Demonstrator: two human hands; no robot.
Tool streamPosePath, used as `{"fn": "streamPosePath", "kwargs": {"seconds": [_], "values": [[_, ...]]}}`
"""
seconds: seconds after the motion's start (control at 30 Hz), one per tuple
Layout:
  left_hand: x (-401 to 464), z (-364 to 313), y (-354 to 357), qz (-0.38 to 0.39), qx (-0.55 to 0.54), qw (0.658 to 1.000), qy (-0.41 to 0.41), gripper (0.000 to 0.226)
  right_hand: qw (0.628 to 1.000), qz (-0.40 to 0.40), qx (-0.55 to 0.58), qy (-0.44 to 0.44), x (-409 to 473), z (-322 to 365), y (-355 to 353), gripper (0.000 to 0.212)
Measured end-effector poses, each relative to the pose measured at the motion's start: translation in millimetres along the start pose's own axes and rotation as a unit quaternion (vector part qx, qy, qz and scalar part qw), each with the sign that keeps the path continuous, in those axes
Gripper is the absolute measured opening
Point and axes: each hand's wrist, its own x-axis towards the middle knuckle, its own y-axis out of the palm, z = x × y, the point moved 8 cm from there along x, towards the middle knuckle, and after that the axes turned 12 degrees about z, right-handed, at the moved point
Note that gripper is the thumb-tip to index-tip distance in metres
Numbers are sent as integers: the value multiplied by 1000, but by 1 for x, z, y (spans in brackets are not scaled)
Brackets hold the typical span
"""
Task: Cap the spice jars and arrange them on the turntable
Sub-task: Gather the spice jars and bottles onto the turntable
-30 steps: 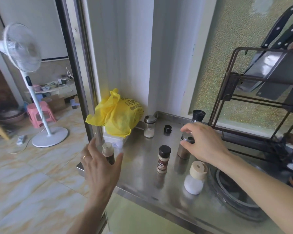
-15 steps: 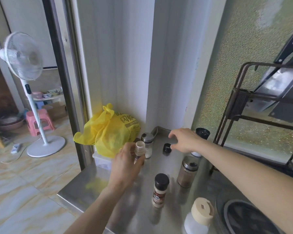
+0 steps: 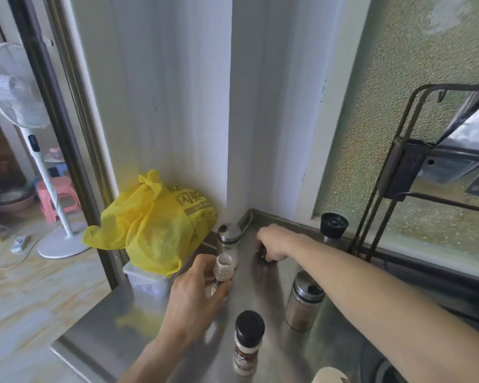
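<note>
Uncapped jar held, counter edge near

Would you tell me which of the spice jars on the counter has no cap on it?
The small jar held in the left hand: its mouth is bare, while the black-capped jar and the two steel-lidded ones are closed.

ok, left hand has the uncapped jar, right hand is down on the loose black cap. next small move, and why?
Probably lift the black cap and bring it to the uncapped jar. The right hand is closed over the cap on the steel counter, near the back corner, while the left hand holds the jar upright, mouth bare. Whether the cap is actually gripped can't be seen.
</note>
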Motion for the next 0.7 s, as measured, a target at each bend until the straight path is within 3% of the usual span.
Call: {"fn": "streamPosePath", "kwargs": {"seconds": [0.27, 0.4, 0.47, 0.53, 0.7], "values": [[-15, -56, -21, -35, -2, 998, 50, 39, 976, -159, 135, -57, -126, 4, -52, 38], [-41, -108, -38, -53, -35, 993, 102, 36, 906, -240, 328, -121, -237, 6, -83, 42], [-59, -137, -44, -52, -69, 988, 126, 34, 860, -257, 407, -171, -293, 11, -93, 34], [-78, -168, -44, -39, -110, 982, 147, 31, 838, -273, 434, -189, -343, 13, -100, 26], [-125, -235, -28, 17, -180, 966, 183, 31, 867, -280, 383, -150, -430, 3, -93, 30]]}}
